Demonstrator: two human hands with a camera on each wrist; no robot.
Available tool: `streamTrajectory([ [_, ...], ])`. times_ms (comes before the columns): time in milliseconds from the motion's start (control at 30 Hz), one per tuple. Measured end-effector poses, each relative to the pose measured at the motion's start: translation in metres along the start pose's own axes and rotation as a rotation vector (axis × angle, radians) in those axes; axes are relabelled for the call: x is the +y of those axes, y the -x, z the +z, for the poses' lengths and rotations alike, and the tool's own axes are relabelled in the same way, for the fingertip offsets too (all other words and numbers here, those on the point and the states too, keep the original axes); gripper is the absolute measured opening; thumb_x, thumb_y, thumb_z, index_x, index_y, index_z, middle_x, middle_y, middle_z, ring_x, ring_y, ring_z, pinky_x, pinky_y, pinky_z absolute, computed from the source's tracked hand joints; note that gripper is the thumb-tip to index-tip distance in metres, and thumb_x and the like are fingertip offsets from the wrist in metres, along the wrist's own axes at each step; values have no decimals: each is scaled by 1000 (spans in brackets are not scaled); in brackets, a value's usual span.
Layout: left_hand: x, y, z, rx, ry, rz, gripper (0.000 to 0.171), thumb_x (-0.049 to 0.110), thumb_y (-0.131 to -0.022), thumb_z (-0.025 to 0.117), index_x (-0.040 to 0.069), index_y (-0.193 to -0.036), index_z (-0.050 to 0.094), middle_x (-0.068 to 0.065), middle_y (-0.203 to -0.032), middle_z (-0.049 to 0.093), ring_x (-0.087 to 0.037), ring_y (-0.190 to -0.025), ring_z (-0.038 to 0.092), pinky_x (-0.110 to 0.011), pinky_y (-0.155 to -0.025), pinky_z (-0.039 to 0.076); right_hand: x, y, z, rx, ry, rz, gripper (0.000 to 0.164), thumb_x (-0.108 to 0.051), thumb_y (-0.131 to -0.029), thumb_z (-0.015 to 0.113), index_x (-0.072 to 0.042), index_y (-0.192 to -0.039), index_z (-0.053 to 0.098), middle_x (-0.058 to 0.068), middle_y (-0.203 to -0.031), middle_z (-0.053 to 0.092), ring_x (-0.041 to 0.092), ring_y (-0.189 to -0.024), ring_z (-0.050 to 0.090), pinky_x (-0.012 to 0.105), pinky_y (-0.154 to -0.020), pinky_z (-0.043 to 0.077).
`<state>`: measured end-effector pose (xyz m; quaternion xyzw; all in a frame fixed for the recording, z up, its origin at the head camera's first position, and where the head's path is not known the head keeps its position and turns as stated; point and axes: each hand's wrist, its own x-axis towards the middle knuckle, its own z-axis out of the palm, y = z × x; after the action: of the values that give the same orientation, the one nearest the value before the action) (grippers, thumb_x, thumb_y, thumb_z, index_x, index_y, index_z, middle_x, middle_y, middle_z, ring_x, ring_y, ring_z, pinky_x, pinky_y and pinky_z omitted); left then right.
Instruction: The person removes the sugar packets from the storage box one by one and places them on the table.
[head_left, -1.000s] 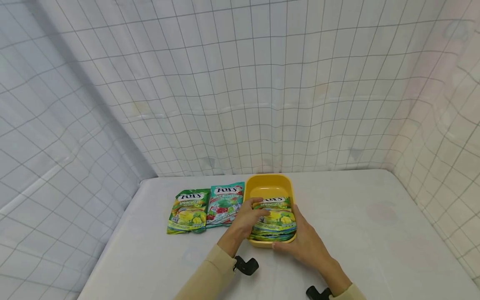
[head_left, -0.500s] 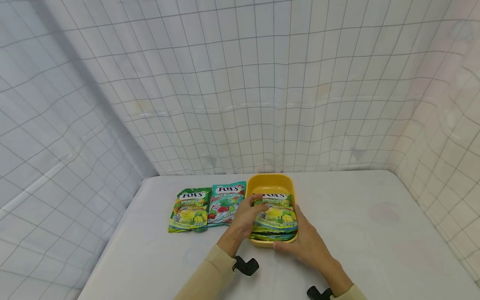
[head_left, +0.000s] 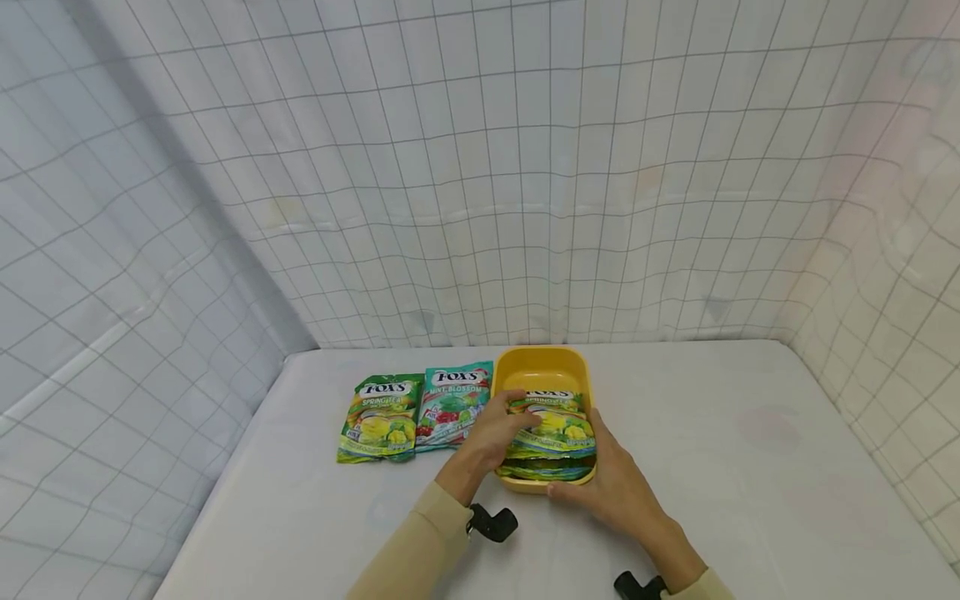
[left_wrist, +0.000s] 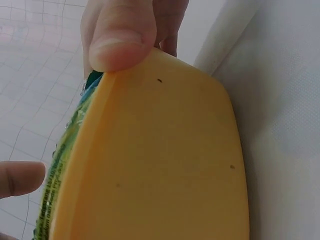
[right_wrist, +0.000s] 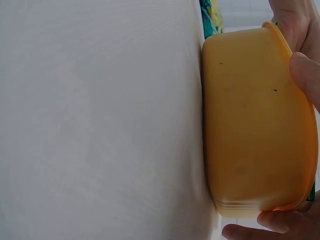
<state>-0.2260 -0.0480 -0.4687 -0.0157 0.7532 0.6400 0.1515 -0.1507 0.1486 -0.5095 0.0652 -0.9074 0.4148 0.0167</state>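
Observation:
A yellow plastic container (head_left: 540, 358) stands on the white surface, with green Fox's Spring Tea candy bags (head_left: 551, 433) stacked in its near part. The left hand (head_left: 487, 437) reaches over the container's left rim and holds the top bag near its upper left side; some of its fingers are hidden. My right hand (head_left: 615, 483) grips the container, with the thumb at the near rim and the fingers along the right side. In the right wrist view, the right thumb (right_wrist: 307, 77) rests at the rim of the container (right_wrist: 255, 120).
Left of the container lie a teal Fox's Mint Blossom bag (head_left: 453, 404) and a green Spring Tea bag (head_left: 381, 417), side by side. White gridded sheets (head_left: 480, 208) hang around the back and sides of the table (head_left: 712, 458).
The top candy bag shifted up slightly, then settled back, showing more of the bag under it at the near end. Both hands stayed in nearly the same place.

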Motion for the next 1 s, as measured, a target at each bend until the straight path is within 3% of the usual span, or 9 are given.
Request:
streamTrajectory([
  [200,0,-1,2,-51,3,2,59,9,-94,72,0,-148,49,-19,-135,54,-26,-102,60,-43,-94,52,0,-1,0,10,1,-6,136,-72,-68,81,-4,-163,12,20,-163,28,42,-140,41,59,-108,40],
  [400,-1,3,5,7,-18,31,55,6,-96,69,2,-148,51,-19,-131,58,-25,-101,63,-41,-91,55,0,-1,0,-6,8,-4,135,-72,-70,80,-3,-163,11,22,-163,28,43,-140,41,60,-107,40],
  [633,0,6,6,85,-3,105,54,-4,-92,68,6,-144,56,-19,-147,48,-31,-115,58,-47,-98,51,-2,-1,0,-18,14,6,134,-74,-72,78,-3,-163,9,22,-164,25,44,-142,37,61,-109,38],
  [1000,1,12,-2,88,36,144,57,-4,-90,69,13,-144,58,-18,-145,51,-31,-114,60,-43,-93,53,-1,-2,0,-19,-9,18,137,-72,-70,80,-3,-163,8,22,-163,26,43,-143,37,60,-108,38],
])
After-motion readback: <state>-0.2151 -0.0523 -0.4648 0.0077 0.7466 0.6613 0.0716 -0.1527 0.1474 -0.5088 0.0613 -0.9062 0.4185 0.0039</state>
